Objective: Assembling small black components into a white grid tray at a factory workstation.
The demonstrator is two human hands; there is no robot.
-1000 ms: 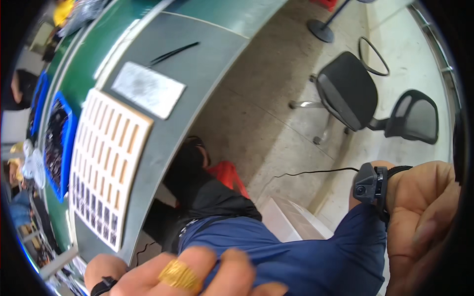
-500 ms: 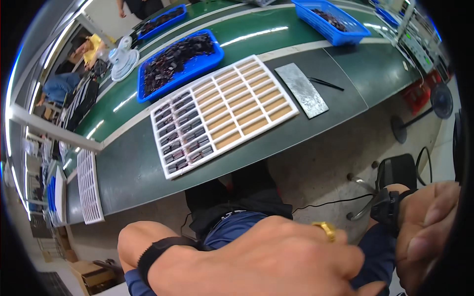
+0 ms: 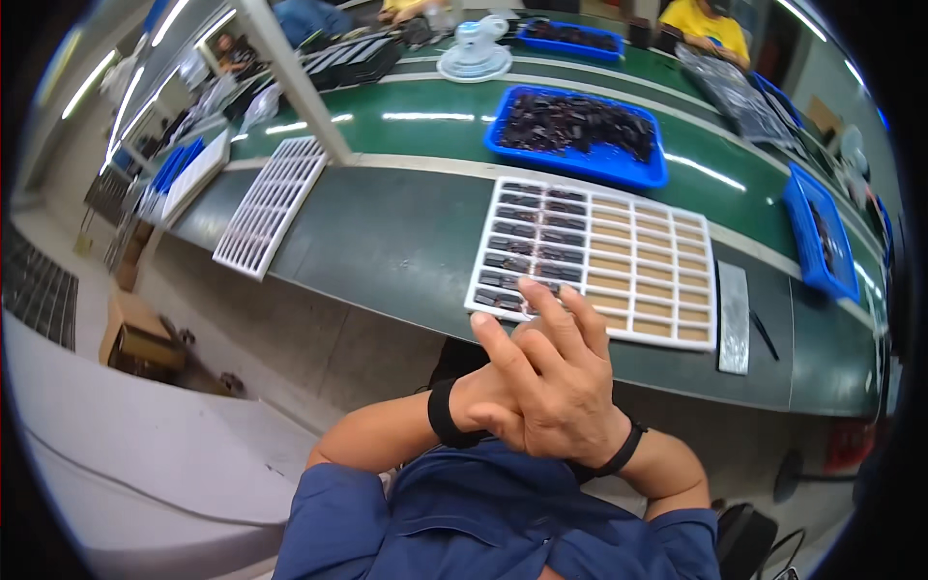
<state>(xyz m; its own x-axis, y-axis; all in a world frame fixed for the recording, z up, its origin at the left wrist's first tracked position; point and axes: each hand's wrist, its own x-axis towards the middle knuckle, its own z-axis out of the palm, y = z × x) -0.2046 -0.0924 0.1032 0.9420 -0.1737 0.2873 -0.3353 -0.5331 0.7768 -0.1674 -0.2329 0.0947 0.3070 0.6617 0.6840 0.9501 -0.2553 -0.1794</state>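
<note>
My right hand [image 3: 565,391] lies across my left hand, back up, with its fingers stretched out and apart. Most of my left hand [image 3: 481,389] is hidden beneath it, so its fingers do not show. Both wrists wear black bands. The hands hover at the near edge of a white gridded tray [image 3: 713,300] and cover part of its lower side. Small dark pieces [image 3: 561,220] fill the tray's two left columns, while the columns to the right show bare tan slots. No object is visible in the right hand.
Behind the tray stands a blue bin [image 3: 657,177] heaped with dark pieces. A silvery flat plate [image 3: 734,319] and black tweezers [image 3: 764,334] lie at right. Another white tray [image 3: 275,203] sits left near a post [image 3: 290,82]. A person in yellow [image 3: 720,39] works across the bench.
My view has swung left, so the tray now appears farther right. My hands, apart before with the right one at the far edge, have come together, the right over the left.
</note>
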